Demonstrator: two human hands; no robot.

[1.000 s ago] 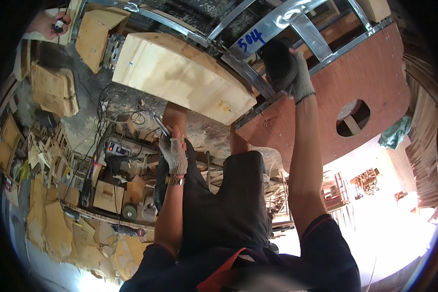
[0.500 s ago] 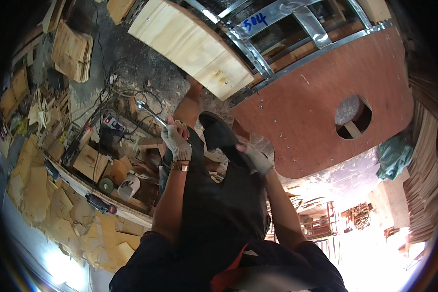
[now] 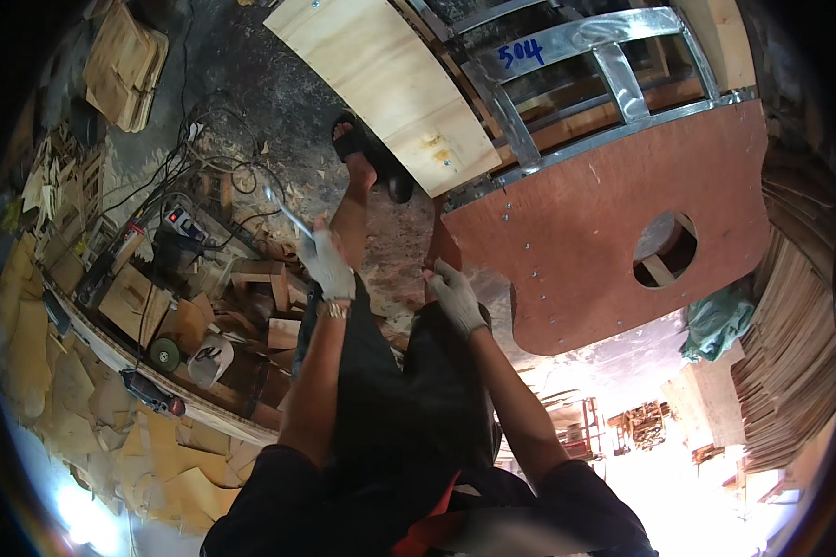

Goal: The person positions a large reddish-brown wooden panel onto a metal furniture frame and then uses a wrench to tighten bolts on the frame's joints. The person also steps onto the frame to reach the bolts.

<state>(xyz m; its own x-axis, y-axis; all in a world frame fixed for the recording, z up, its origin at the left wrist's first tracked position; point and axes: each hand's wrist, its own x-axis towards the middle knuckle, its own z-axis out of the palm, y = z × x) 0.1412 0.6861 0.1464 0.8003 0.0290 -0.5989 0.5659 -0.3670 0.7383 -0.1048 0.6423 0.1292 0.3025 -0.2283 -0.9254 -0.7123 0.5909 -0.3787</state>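
My left hand (image 3: pixel 329 265), in a pale knitted work glove, is closed round the handle of a silver wrench (image 3: pixel 289 213). The wrench slants up to the left, clear of the floor, and its far end is blurred. My right hand (image 3: pixel 457 297), gloved too with bare fingertips, hovers over my right knee with its fingers curled in. What it holds, if anything, is hidden. Just right of it stands a reddish-brown plywood panel (image 3: pixel 567 251) with a round hole and several screws. The panel joins a shiny metal frame (image 3: pixel 618 84) and a pale wooden board (image 3: pixel 390 93).
To the left lies a wooden tray (image 3: pixel 223 422) of tools and offcuts, with a grinding disc (image 3: pixel 164 355) and a power strip (image 3: pixel 185 223). Cables (image 3: pixel 163 172) tangle on the floor. Stacked boards (image 3: pixel 794 343) and a green bag (image 3: pixel 718 322) are at the right.
My right hand has moved up and left, its fingers curling in. My left hand has shifted slightly left with the wrench. My legs have shifted, and a sandalled foot now shows.
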